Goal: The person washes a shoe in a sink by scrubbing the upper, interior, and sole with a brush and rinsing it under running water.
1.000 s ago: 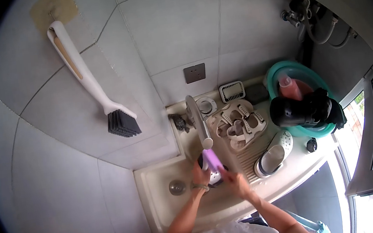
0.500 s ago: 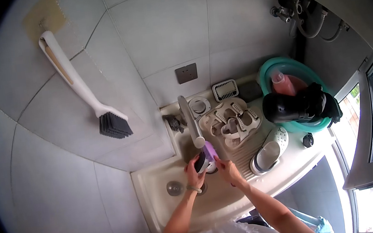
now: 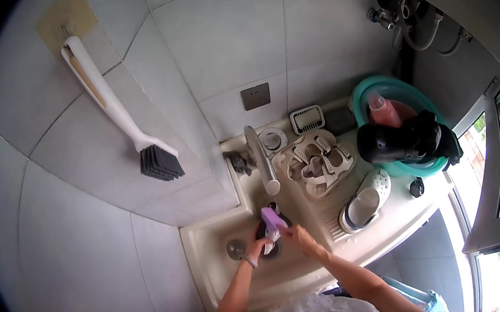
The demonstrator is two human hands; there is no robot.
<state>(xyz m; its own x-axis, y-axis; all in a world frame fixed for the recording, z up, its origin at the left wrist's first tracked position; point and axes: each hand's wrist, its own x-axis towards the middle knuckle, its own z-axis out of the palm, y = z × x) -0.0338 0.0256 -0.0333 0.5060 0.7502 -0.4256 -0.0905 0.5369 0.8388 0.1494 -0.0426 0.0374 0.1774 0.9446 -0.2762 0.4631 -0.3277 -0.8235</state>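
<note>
Over the basin of the sink (image 3: 214,272), my left hand (image 3: 257,248) is closed around a shoe (image 3: 267,248). Dark and white parts of the shoe show, the rest being covered by my hands and the brush. My right hand (image 3: 301,240) grips a purple brush (image 3: 271,218), which lies against the shoe. Just above both hands is the faucet (image 3: 262,161). A white clog (image 3: 365,204) rests on the ribbed drainboard to the right, and a pair of beige sandals (image 3: 319,163) lies behind it.
A teal basin (image 3: 373,88) at the back right holds a pink bottle (image 3: 384,113) and a black shoe (image 3: 386,142). Near it sit a soap dish (image 3: 307,120) and a small black object (image 3: 416,187). A long-handled brush (image 3: 109,104) hangs on the left wall.
Both hands have moved slightly lower, away from the faucet. The shoe has turned, and the purple brush has shifted down and left across it.
</note>
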